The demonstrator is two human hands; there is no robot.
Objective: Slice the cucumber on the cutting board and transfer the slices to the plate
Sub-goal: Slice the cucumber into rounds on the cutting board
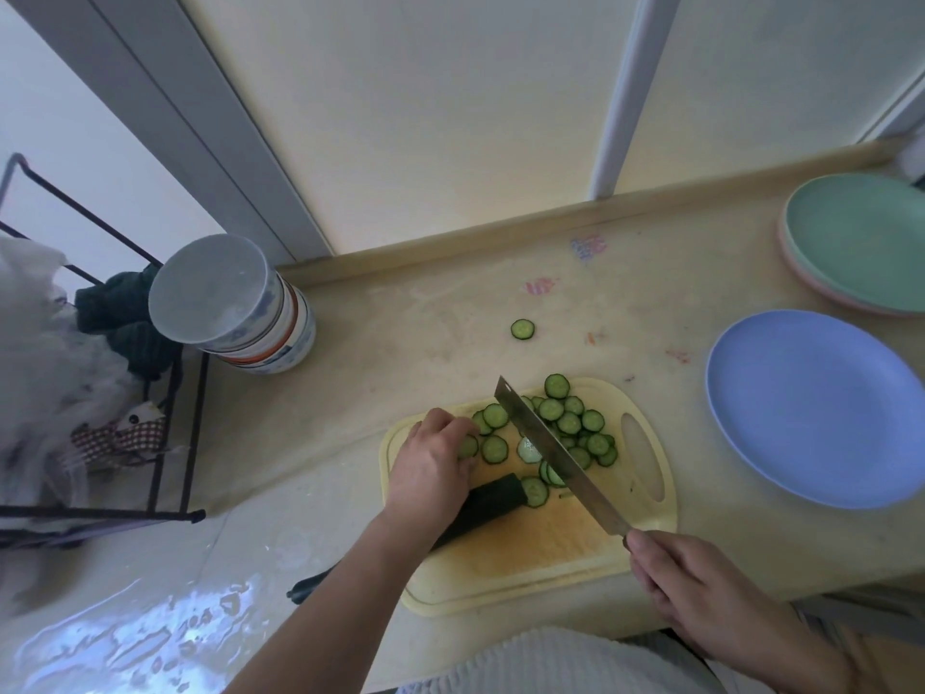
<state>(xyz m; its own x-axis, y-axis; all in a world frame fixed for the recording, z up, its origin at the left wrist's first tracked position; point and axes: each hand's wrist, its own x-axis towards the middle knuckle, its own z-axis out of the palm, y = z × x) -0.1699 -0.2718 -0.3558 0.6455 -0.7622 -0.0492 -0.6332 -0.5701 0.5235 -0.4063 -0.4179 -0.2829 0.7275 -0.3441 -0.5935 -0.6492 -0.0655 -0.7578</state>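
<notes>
Nearest, the right hand wraps round the handle of a long steel-bladed knife, which slants up and away to the left over the pale yellow plastic cutting board, probably lifted clear between cuts. The left hand lies over the dark green uncut cucumber, fingertips reaching among the slices; whether the fingers clamp it or only rest there I cannot tell. The cucumber's long axis runs from lower left to upper right, cut end facing the blade, its other end overhanging the board's near-left edge. Round green slices pile beyond the knife; one stray slice sits on the beige counter. Far right waits the empty blue round plate.
</notes>
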